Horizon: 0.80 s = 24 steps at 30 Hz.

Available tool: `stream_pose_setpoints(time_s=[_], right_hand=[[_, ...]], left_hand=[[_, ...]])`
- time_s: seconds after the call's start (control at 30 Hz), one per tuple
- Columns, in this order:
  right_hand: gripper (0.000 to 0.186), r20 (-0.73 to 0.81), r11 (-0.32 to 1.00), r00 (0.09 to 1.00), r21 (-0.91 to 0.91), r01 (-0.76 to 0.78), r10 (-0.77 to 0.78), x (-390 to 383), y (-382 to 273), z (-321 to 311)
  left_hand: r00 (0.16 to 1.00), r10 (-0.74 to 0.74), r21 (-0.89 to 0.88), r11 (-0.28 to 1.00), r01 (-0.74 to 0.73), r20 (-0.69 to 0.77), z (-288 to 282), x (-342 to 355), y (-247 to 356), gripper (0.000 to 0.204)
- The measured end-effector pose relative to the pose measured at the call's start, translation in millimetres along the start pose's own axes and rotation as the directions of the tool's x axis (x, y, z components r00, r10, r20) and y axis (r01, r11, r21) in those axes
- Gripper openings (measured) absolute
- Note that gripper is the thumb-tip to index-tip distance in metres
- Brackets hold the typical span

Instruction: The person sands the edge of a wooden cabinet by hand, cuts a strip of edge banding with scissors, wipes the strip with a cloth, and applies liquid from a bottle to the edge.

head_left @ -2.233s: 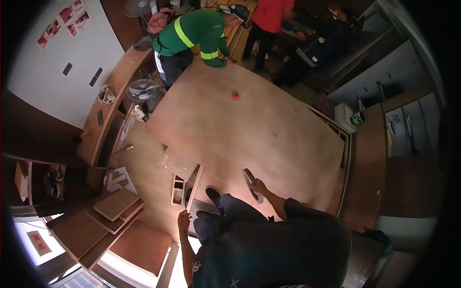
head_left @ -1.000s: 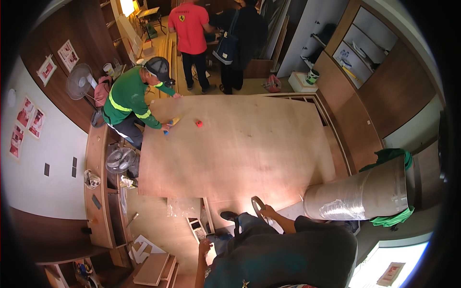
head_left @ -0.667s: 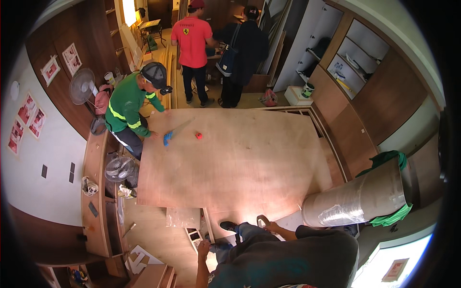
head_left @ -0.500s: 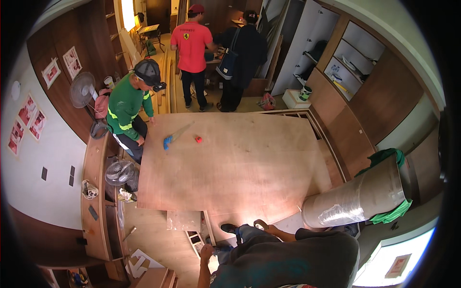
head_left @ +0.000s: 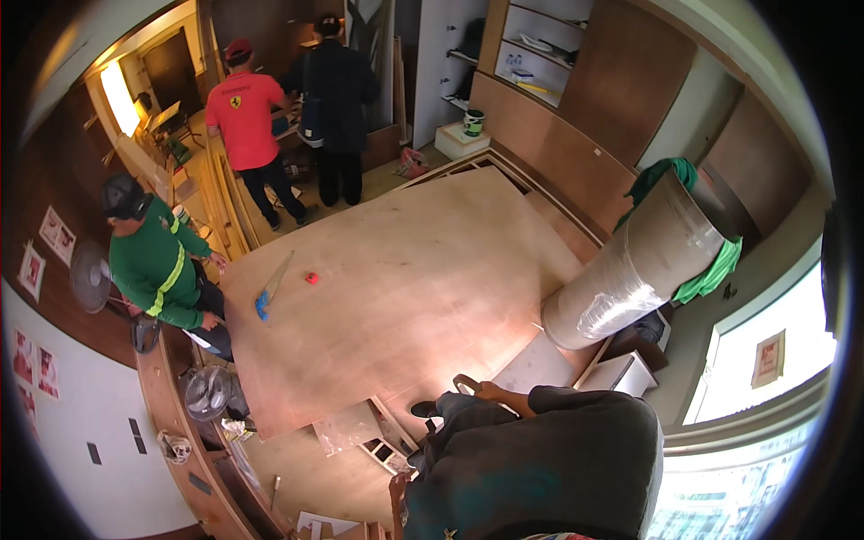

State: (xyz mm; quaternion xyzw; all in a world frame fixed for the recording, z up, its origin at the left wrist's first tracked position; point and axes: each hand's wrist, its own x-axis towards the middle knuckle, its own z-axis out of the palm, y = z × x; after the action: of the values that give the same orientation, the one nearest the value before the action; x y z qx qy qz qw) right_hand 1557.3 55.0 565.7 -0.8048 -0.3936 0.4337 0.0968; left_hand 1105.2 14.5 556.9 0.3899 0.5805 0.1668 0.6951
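Note:
My right hand (head_left: 487, 391) is closed around a tan ring that looks like a roll of tape (head_left: 465, 384), held near my leg by the close edge of a large plywood sheet (head_left: 396, 279). My left hand (head_left: 398, 487) hangs low at my left side with its fingers curled; anything inside it is hidden. Close to that hand is a slatted wooden frame (head_left: 385, 453), partly under the sheet. On the sheet's far left part lie a handsaw with a blue handle (head_left: 263, 306) and a small red object (head_left: 312, 278). Neither hand touches them.
A person in green (head_left: 162, 256) stands at the sheet's left edge, by a standing fan (head_left: 205, 393). Two people, one in a red shirt (head_left: 245, 121), stand behind it. A wide plastic-wrapped roll (head_left: 630, 261) leans at the right. Long timber strips (head_left: 227, 202) lie at back left.
My view has swung to the right, so the sheet and people appear farther left and tilted. My right hand still holds the ring; my left hand stays low beside me.

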Motion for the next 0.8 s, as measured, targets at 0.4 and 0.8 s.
stream_pose_setpoints(time_s=[0.4,0.8], right_hand=[[0.065,-0.088,0.931,0.955,0.266,-0.251,0.283,-44,5,1],[0.08,0.068,0.95,0.968,0.188,-0.251,0.242,-27,25,-6]], left_hand=[[0.959,-0.194,-0.056,0.976,0.21,0.208,-41,92,51,0.028],[0.966,-0.187,-0.005,0.982,0.191,0.18,-4,87,83,0.022]])
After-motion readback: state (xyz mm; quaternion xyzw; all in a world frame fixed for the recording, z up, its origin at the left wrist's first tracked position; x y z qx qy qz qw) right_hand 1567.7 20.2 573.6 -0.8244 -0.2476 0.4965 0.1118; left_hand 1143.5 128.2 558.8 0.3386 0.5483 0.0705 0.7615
